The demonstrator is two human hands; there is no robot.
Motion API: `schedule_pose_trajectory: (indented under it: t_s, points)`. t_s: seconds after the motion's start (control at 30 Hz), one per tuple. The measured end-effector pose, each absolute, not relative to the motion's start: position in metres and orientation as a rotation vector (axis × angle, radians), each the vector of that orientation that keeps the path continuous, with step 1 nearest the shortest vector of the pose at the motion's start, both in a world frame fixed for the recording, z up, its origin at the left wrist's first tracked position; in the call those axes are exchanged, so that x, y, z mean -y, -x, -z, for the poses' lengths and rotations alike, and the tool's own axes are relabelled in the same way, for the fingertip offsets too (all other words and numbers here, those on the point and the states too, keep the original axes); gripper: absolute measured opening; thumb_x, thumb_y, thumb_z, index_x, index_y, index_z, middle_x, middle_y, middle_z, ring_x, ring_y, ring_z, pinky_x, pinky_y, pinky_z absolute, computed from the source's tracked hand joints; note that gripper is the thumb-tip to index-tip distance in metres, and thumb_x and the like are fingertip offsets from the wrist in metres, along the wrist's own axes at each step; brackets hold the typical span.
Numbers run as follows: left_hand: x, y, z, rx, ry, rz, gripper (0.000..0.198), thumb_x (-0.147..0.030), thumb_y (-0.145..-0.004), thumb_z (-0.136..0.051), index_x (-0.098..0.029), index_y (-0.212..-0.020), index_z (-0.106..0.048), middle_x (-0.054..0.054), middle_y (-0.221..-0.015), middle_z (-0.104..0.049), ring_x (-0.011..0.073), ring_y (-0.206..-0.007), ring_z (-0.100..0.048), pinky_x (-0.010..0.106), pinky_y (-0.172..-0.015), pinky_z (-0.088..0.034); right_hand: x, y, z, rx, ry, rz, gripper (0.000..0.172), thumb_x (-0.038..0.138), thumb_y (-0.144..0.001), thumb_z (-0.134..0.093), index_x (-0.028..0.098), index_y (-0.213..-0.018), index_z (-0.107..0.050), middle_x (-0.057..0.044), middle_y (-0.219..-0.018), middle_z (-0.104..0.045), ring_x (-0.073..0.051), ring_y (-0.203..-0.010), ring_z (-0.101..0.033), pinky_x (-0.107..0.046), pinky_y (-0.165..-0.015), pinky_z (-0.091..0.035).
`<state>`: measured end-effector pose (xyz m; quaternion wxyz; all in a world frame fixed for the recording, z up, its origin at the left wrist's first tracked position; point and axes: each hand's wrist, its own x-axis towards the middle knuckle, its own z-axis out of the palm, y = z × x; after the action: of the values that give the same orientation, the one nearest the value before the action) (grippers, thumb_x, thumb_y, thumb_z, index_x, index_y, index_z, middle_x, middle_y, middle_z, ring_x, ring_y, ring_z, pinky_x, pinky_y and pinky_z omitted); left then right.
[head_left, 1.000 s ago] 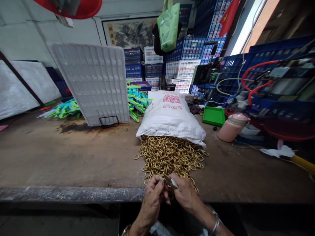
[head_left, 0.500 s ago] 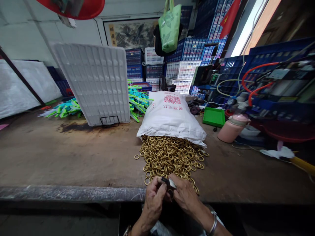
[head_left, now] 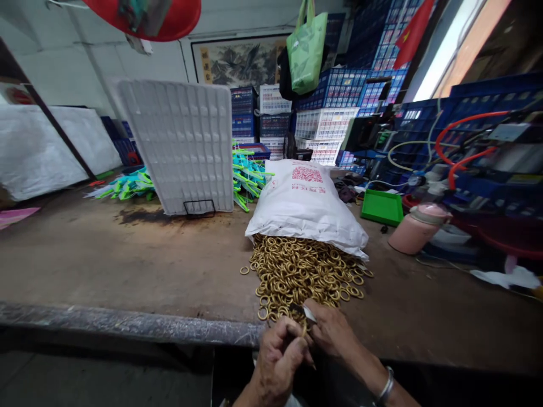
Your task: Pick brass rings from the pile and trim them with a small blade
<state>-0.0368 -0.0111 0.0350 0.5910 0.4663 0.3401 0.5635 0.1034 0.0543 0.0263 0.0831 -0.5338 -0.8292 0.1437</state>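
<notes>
My left hand (head_left: 278, 359) is closed, thumb and fingers pinching a gold-coloured ring (head_left: 304, 328) at the table's front edge. Just right of it, my right hand (head_left: 333, 332) grips a small tool (head_left: 309, 314) with a dark tip and a pale flat part; its exact kind is unclear. Beyond both hands spreads a heap of gold-coloured rings (head_left: 297, 274), spilling from the mouth of a white sack (head_left: 307, 212) with red print. One loose ring (head_left: 245, 271) lies left of the heap.
A white ribbed panel (head_left: 186, 147) stands upright on a black wire stand at left, with green and turquoise plastic pieces (head_left: 127, 185) behind it. To the right are a green tray (head_left: 382, 207) and a pink bottle (head_left: 418, 229). Stacked crates (head_left: 324, 124) fill the back.
My hands have drawn apart slightly. The tool now sits farther from my left fingers, where a ring shows. The whole scene has shifted a little to the right in view.
</notes>
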Motion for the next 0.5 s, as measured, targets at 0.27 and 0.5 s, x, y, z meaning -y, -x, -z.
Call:
schedule_pose_trajectory:
  t_s: [0.27,0.5]
  points:
    - [0.008,0.064,-0.022,-0.735,-0.451,-1.426,0.026,-0.037,-0.071,-0.060,-0.013,-0.069,-0.050,0.003,-0.061,-0.057,0.0090,-0.050,-0.049,0.021,-0.047,-0.040,-0.091,-0.055,-0.039,2.595,1.360,-0.203,0.029,0.003,-0.062,-0.037,0.019,-0.082,-0.051,-0.003,-0.078,-0.060,-0.014,-0.073,-0.055,-0.022,-0.063,-0.033]
    - [0.016,0.108,-0.007,-0.702,-0.216,-1.512,0.028,-0.027,-0.068,-0.063,-0.017,-0.090,-0.049,0.001,-0.066,-0.058,0.0106,-0.051,-0.051,0.022,-0.046,-0.037,-0.122,0.019,-0.035,2.841,1.327,-0.110,0.035,0.010,-0.068,-0.045,0.020,-0.101,-0.053,-0.007,-0.097,-0.059,-0.016,-0.081,-0.057,-0.023,-0.067,-0.036]
